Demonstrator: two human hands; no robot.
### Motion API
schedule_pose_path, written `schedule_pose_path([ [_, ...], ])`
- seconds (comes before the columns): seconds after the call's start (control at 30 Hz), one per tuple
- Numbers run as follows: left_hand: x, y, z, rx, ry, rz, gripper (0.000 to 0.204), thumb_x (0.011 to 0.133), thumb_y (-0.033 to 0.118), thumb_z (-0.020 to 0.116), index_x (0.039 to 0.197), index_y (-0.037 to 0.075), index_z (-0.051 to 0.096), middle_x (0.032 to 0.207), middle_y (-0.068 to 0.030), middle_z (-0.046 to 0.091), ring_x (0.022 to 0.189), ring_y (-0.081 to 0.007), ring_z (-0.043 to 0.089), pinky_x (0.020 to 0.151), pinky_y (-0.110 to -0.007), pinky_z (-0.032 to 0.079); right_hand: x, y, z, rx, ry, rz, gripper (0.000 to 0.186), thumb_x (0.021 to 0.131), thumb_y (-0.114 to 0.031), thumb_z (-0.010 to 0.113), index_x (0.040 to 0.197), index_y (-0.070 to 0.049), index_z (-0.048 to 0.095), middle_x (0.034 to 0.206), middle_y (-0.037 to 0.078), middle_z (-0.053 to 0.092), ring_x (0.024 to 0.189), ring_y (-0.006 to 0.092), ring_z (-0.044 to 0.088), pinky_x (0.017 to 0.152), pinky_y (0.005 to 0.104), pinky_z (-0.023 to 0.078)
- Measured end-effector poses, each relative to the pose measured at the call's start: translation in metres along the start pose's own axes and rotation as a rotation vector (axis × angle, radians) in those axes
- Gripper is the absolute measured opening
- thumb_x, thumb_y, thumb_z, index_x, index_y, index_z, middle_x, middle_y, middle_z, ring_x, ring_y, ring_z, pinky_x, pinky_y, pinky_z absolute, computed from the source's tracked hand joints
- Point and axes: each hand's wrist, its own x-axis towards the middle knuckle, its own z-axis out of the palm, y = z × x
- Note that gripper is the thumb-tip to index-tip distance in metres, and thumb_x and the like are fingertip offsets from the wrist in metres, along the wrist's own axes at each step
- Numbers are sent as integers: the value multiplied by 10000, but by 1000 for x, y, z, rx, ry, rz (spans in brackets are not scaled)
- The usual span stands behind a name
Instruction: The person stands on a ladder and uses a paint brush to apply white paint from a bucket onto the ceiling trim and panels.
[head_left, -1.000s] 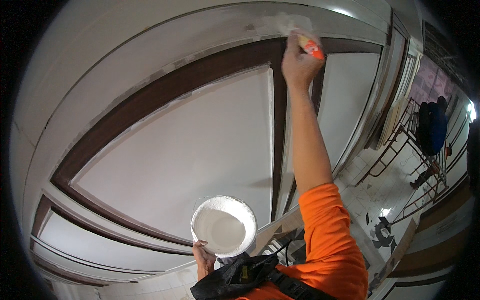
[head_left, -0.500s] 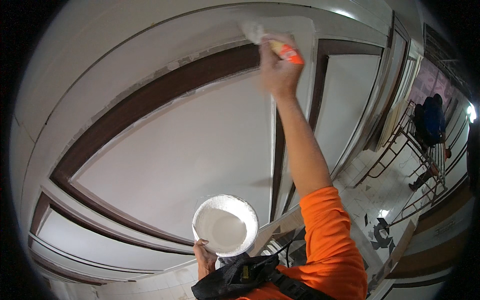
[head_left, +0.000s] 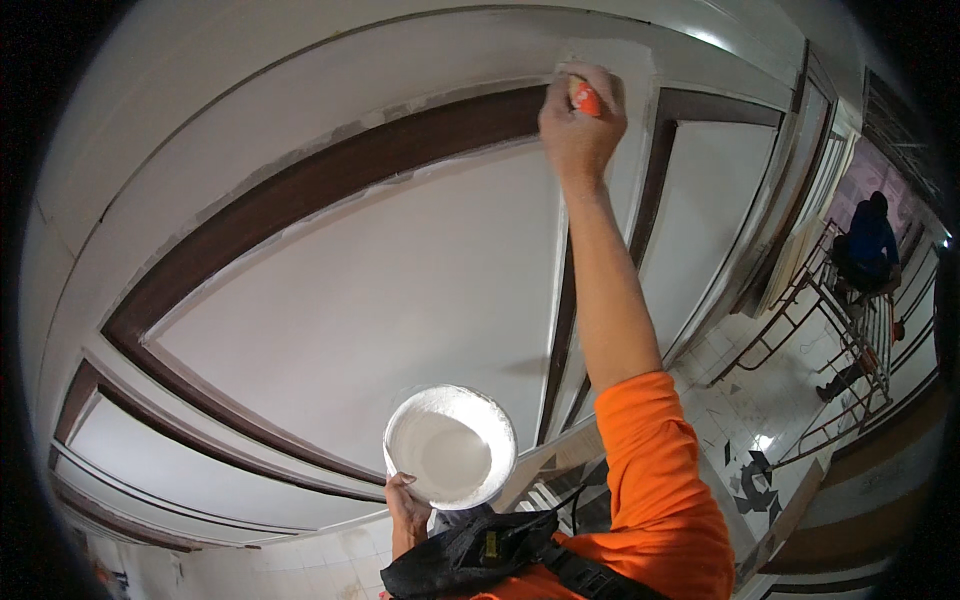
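High on the wall, my right hand (head_left: pixel 584 125) is closed around the orange and yellow handle of a paintbrush (head_left: pixel 586 97). The bristles are mostly hidden behind my fingers, close to the pale wall strip above a dark brown wooden frame (head_left: pixel 330 156). Low in the middle, my left hand (head_left: pixel 405 505) grips the left side of a white bucket (head_left: pixel 400 420), its inside coated with white paint. More white paint lies at the bottom of the bucket. Between the hands stretches a large white wall panel (head_left: pixel 370 300) bordered by the dark frame.
At the right, a person in dark blue (head_left: pixel 872 240) sits on a metal scaffold (head_left: pixel 800 290). Dark scraps (head_left: pixel 757 485) lie on the tiled floor below. A black strap bag (head_left: pixel 460 560) hangs across my front. A second framed panel (head_left: pixel 700 190) stands right of my arm.
My right hand has moved slightly right with the paintbrush, whose bristles were in plain sight before and are now mostly covered. The bucket and my left hand have hardly moved.
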Motion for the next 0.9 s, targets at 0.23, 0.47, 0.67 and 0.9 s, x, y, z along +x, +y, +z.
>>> schedule_pose_path([
  [0.23,-4,5,-1,-38,54,-21,657,687,50,512,1344,26,499,1238,-159,615,1127,-397,594,990,-589,499,-6,-74,4,353,-129,-60,168,866,-47,744,1022,-68,684,927,130,716,888,323,687,774,396,568],
  [0.47,-18,13,23,-8,22,-63,637,698,88,519,1332,18,512,1241,-156,621,1153,-381,588,1007,-583,491,61,-28,-22,834,-426,393,335,936,-229,783,1115,39,692,1064,140,738,929,198,720,863,285,568],
  [0.67,-26,16,38,21,-5,11,648,693,95,526,1336,11,521,1249,-158,618,1150,-370,588,1014,-567,491,72,-54,1,864,-680,343,154,942,-133,736,1000,10,728,986,72,760,897,154,696,826,322,541],
  [0.9,-22,16,34,62,169,-86,685,672,85,534,1351,3,503,1255,-159,610,1142,-393,580,1011,-583,487,63,-55,27,792,-928,272,148,939,-139,746,974,0,710,904,37,725,866,132,661,817,316,527],
])
